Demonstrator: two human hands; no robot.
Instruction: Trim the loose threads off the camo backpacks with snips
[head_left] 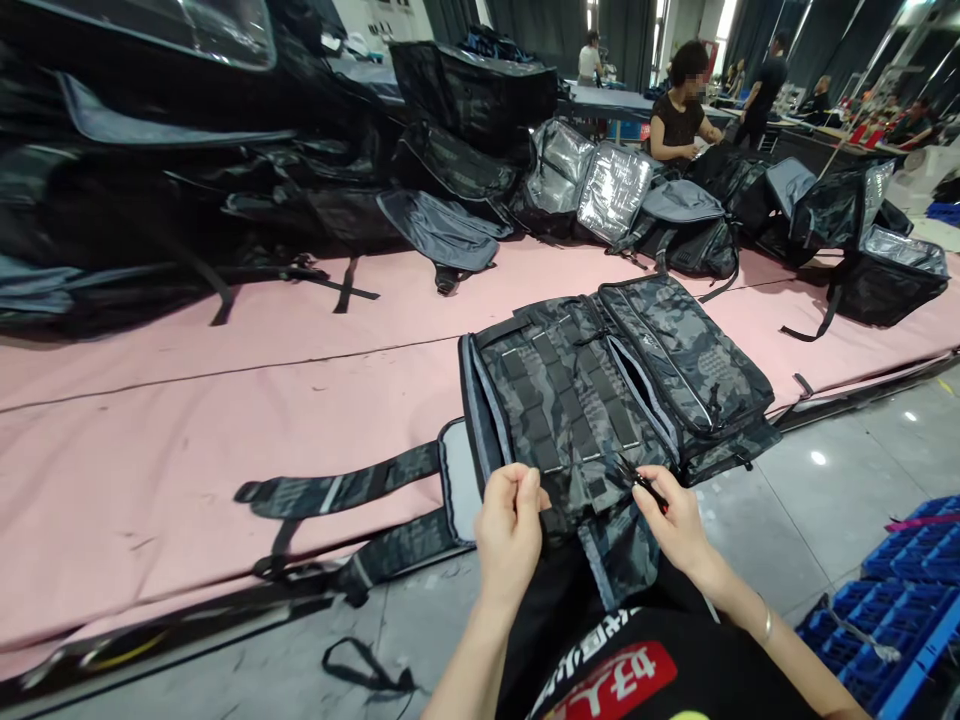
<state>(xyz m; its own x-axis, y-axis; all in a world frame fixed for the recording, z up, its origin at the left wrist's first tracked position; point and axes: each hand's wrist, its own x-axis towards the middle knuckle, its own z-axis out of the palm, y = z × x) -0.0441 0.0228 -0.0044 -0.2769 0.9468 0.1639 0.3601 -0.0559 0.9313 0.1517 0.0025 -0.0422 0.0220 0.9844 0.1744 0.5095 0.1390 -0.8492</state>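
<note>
My left hand (510, 525) is raised in front of me, forearm coming up from below, wrist straight, fingers curled together and pinching the near edge of the camouflage bag (592, 390) between thumb and fingertips. Just to the right of it, my right hand (675, 520) comes in from the lower right with the wrist bent slightly inward; its fingers are closed around a small pair of black snips (641, 482) with a red spot on the handle, the tips pointing up and left onto the bag's lower edge. The bag lies flat directly beyond both hands, its near end hanging over the edge of the pink surface (187, 420), webbing rows facing up and a pocket unzipped on its right side. Two straps (352, 490) trail away to the left of my left hand. Far beyond, more dark bags (225, 170) are piled, and a person (679, 115) works at the back right. Blue crates (900, 590) sit on the floor, right of my right arm.
</note>
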